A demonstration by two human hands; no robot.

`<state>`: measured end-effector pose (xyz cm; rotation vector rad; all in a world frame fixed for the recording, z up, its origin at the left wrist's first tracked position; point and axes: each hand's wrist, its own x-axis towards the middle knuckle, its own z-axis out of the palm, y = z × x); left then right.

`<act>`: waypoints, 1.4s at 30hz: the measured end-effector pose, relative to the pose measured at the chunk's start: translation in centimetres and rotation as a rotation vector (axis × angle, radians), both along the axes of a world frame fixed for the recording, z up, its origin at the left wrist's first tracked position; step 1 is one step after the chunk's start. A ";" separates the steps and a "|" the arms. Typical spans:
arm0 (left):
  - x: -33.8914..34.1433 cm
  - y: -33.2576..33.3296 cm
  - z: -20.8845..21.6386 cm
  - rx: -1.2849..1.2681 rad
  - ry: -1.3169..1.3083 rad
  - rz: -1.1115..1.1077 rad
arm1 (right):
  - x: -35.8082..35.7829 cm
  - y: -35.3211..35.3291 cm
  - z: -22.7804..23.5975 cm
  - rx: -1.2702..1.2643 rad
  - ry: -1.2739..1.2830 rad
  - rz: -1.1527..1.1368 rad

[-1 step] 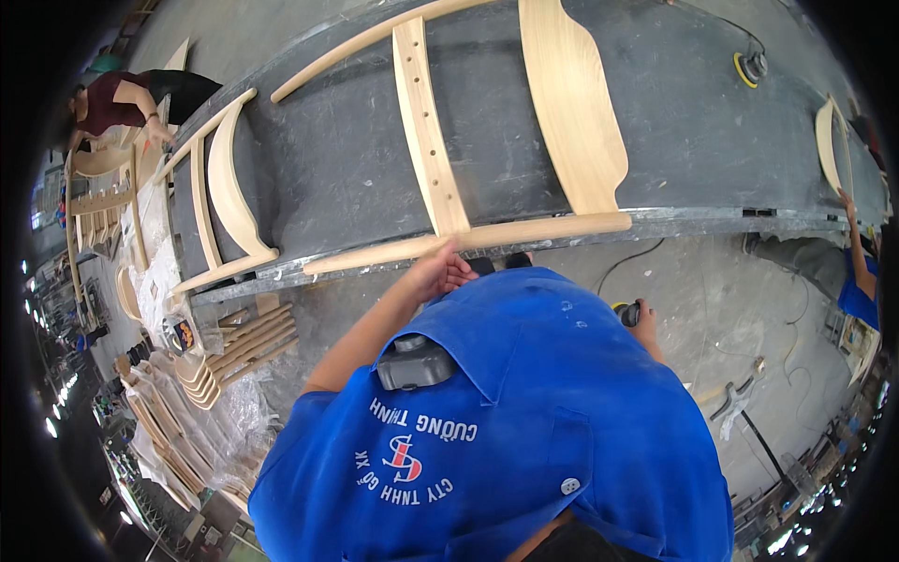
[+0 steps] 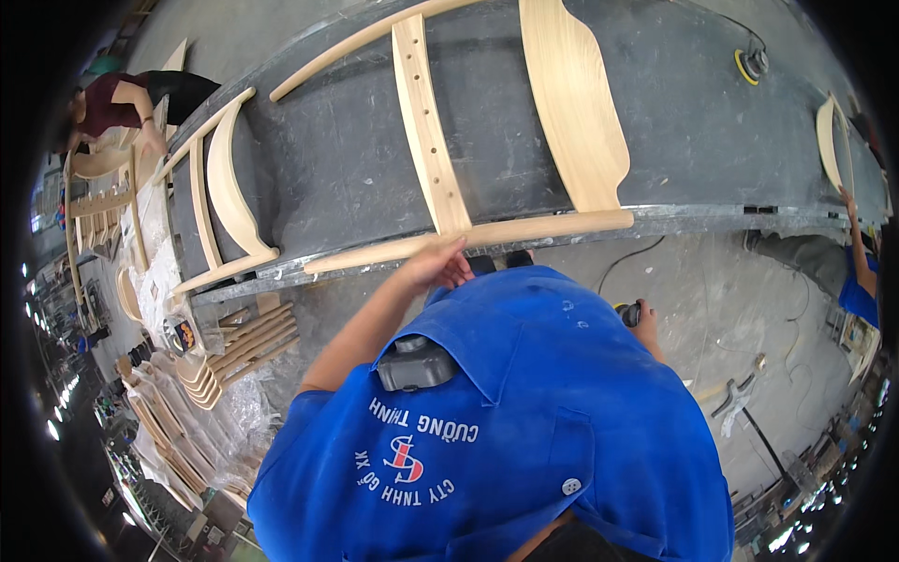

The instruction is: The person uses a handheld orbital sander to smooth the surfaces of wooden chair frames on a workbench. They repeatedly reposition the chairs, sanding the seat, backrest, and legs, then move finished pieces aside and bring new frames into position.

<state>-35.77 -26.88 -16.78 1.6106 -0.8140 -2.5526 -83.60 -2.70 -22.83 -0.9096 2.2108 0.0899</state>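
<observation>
A pale wooden chair frame (image 2: 543, 228) lies on the dark worktable, its near rail along the table's front edge. A crosspiece with a row of holes (image 2: 432, 140) and a broad curved back panel (image 2: 576, 112) run away from that rail. My left hand (image 2: 438, 264) is at the rail near the holed crosspiece, fingers curled against its near side. Low on my right, beside my body, my right hand (image 2: 644, 323) is closed on a black and yellow sander (image 2: 629, 314), partly hidden by my blue shirt.
Another sander (image 2: 751, 66) rests on the table (image 2: 693, 140) at far right. A second chair frame (image 2: 234, 192) lies to the left. Stacked wooden parts (image 2: 248, 347) stand on the floor below. One person works at far left; another person's arm (image 2: 854, 234) reaches in at far right.
My left hand has shifted very slightly along the rail. At far left, the other person's hand has moved a little. The chair frame and sander are almost unchanged.
</observation>
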 end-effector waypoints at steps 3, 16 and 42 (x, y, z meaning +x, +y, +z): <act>1.1 -8.3 1.1 -0.614 -0.185 0.207 | 0.4 1.4 -0.1 0.023 0.039 0.039; -4.4 -29.1 -5.2 -0.309 0.005 0.511 | 1.1 4.0 -1.9 -0.061 0.060 -0.022; -4.7 -30.8 17.5 -1.326 0.005 0.304 | -4.0 1.0 -6.3 -0.015 0.009 0.005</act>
